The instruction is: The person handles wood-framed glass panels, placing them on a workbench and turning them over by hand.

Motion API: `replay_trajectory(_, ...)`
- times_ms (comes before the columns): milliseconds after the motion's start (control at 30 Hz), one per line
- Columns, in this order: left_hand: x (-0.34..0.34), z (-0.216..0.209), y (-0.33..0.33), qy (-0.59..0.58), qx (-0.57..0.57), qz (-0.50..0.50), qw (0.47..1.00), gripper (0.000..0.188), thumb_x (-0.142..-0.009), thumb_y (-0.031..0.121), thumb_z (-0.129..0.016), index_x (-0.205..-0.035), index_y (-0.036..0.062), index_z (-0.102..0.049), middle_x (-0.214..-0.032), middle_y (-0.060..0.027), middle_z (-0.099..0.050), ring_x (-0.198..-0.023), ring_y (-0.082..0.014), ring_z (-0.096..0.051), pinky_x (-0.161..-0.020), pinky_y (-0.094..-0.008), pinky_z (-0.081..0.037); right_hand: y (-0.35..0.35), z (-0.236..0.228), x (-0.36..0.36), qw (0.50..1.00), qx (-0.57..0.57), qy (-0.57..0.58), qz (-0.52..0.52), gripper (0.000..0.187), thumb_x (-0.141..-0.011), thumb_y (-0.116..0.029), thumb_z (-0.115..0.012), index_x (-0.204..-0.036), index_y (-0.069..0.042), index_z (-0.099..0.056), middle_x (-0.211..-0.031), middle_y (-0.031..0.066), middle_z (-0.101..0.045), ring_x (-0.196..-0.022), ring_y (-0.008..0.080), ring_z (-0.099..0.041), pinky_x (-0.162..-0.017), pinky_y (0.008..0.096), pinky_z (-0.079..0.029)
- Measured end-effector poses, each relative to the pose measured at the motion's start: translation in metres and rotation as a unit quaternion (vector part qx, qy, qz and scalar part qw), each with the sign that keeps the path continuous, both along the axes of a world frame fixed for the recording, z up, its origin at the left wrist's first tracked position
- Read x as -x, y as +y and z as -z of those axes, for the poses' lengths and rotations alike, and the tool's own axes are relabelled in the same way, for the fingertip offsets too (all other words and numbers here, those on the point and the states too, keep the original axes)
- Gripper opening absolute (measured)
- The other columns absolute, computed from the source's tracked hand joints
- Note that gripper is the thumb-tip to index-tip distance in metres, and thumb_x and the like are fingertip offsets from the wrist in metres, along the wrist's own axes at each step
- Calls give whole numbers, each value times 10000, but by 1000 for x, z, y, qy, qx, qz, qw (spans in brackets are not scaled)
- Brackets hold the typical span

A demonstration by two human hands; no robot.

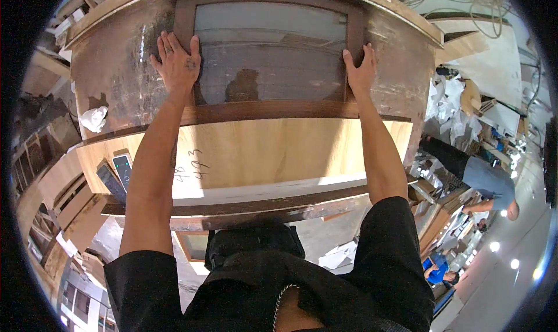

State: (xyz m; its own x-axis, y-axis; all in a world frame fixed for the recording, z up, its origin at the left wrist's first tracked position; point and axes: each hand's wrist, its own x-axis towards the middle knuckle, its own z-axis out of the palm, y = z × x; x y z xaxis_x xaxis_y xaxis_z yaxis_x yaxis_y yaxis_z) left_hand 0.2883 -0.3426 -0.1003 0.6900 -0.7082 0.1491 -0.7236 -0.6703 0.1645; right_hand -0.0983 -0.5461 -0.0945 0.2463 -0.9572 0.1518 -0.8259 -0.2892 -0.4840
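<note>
Left hand [178, 65], spread wide, and right hand [361, 75], half-open, rest without a visible grip on opposite sides of the glazed brown frame [270, 59] near the far edge of the workbench [125, 76], apparently steadying it, so the next move calls for even, two-sided pressure.

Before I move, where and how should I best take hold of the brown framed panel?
Probably left grip on the left rail and right grip on the right rail of the brown framed panel, from its outer sides. It lies flat, and its wide middle is a glass-like pane, so the narrow rails likely give a surer hold.
</note>
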Motion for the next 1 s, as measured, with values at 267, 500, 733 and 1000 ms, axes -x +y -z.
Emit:
replay_trajectory(267, -5, 5, 5, 0, 25, 26, 999, 772, -947, 579, -298, -1408, -39, -293, -1501, -199, -265, -1409, -333, -212, -1087, -613, -145, 3, -4, -6, 1000, -3, 16, 3, 783, -825, -544, -604, -1350, 6, -416, -1454, 199, -353, -1338, 375, -327, -1085, 498, -260)
replay_trajectory(500, -3, -1, 6, 12, 10, 36, 999, 770, -953, 564, -302, -1401, -62, -292, -1512, -207, -231, -1417, -333, -185, -1094, -604, -127, 5, -10, -9, 999, -32, 25, 14, 774, -848, -540, -585, -1370, -2, -395, -1476, 197, -316, -1371, 361, -264, -1101, 509, -204)
replay_trajectory(733, -3, -1, 7, 17, -7, -4, 1000, 758, -957, 555, -294, -1415, -49, -286, -1532, -172, -200, -1428, -301, -162, -1119, -563, -112, 3, -4, -11, 1000, -9, -6, -11, 733, -839, -504, -617, -1349, -12, -431, -1469, 193, -331, -1363, 360, -281, -1101, 496, -221)
replay_trajectory(1000, -5, -5, 5, 59, -5, -2, 998, 752, -955, 547, -301, -1434, -32, -270, -1544, -181, -153, -1439, -301, -108, -1126, -568, -64, 6, -29, -9, 991, -117, -60, -19, 809, -832, -513, -638, -1417, -26, -363, -1526, 148, -233, -1393, 321, -248, -1129, 424, -212)
